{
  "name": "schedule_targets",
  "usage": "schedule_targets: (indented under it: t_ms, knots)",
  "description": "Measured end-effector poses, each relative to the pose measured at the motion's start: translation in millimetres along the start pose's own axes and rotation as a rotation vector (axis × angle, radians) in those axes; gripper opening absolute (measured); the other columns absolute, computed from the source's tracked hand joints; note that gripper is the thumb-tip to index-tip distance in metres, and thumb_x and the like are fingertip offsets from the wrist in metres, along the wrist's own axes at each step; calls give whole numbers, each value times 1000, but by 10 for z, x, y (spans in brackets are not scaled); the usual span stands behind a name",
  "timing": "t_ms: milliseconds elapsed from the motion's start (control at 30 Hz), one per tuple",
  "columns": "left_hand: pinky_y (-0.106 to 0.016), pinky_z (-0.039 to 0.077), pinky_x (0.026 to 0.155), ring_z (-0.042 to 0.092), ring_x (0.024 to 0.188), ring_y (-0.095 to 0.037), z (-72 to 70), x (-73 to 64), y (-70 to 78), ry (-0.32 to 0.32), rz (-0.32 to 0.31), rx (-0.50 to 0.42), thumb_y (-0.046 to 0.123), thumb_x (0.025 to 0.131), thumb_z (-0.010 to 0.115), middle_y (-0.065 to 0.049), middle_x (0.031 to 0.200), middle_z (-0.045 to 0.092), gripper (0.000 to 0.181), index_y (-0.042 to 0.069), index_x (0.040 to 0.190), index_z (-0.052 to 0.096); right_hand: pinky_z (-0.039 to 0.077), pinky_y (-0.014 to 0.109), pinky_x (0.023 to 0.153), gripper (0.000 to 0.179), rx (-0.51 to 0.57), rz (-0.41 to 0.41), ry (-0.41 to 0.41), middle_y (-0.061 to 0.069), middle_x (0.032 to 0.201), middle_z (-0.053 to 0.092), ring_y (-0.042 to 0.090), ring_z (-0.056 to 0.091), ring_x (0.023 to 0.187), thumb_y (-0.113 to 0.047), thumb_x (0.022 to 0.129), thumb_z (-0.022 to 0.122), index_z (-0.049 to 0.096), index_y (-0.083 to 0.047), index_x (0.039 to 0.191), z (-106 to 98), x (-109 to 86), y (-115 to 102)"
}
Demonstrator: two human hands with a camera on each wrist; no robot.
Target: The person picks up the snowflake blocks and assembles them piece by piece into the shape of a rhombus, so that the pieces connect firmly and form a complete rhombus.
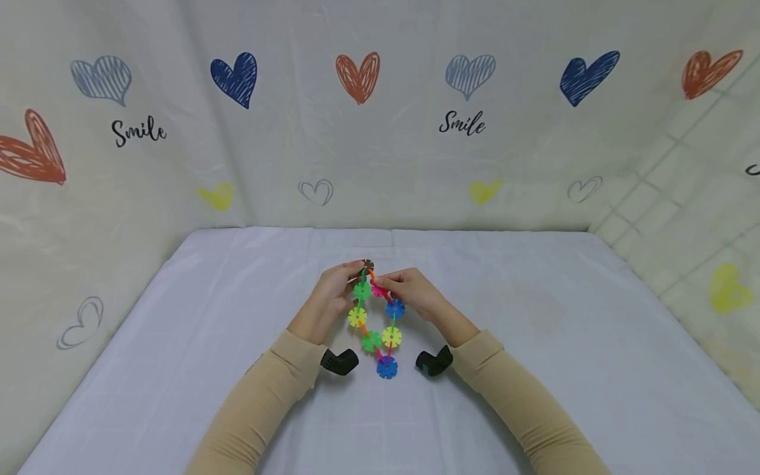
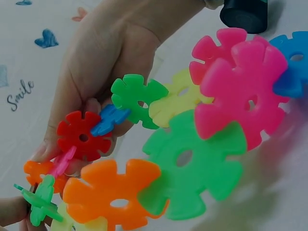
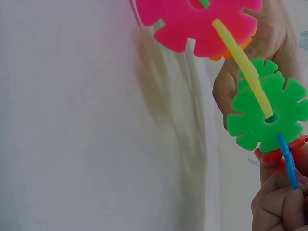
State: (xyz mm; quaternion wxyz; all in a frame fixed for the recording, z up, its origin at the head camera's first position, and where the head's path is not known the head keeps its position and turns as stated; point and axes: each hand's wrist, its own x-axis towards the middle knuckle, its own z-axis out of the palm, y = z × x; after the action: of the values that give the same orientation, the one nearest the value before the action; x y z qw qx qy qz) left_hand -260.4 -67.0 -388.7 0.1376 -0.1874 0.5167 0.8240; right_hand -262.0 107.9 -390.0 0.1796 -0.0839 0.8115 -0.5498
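Slotted plastic discs in bright colours are interlocked into a looped chain (image 1: 357, 316), which hangs in front of me over the table. My left hand (image 1: 337, 287) pinches the chain near its top, beside a dark-looking disc (image 1: 368, 265). On the other side, my right hand (image 1: 418, 293) pinches it near a pink disc (image 1: 377, 289). The lowest disc is a blue one (image 1: 387, 367). Closer up in the left wrist view are a large green disc (image 2: 192, 163) and an orange disc (image 2: 115, 195). A yellow disc (image 3: 243, 70) joins pink and green ones edge-on in the right wrist view.
A white cloth covers the table (image 1: 178, 396). Behind it hangs a pale curtain (image 1: 404, 158) printed with hearts and words. Black wrist devices (image 1: 340, 362) project inward from both sleeves, on either side of the chain's lower part.
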Motion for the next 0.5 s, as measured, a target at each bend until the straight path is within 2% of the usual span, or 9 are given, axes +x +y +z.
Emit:
schedule_targets:
  t_ms: [167, 300, 500]
  knots:
    - [-53, 34, 101, 56, 106, -21, 7, 4, -8, 4, 7, 14, 17, 104, 62, -5, 108, 62, 18, 5, 117, 67, 34, 24, 60, 33, 10, -3, 5, 0, 69, 48, 14, 42, 67, -22, 104, 64, 73, 3, 122, 0, -11, -9]
    - [-52, 33, 102, 55, 108, -21, -8, 21, -10, -1, -14, 32, 17, 104, 62, -4, 109, 61, 16, 7, 116, 67, 35, 24, 60, 33, 2, 19, 1, 0, 67, 46, 14, 43, 67, -24, 103, 65, 73, 2, 123, -12, -1, 8]
    - [-40, 36, 85, 55, 104, -19, -28, 40, 45, -11, -27, 86, 22, 103, 66, -1, 108, 62, 19, 10, 117, 69, 37, 24, 61, 36, -51, 41, 0, 0, 71, 51, 15, 45, 68, -30, 100, 69, 74, -4, 124, -63, 19, -22]
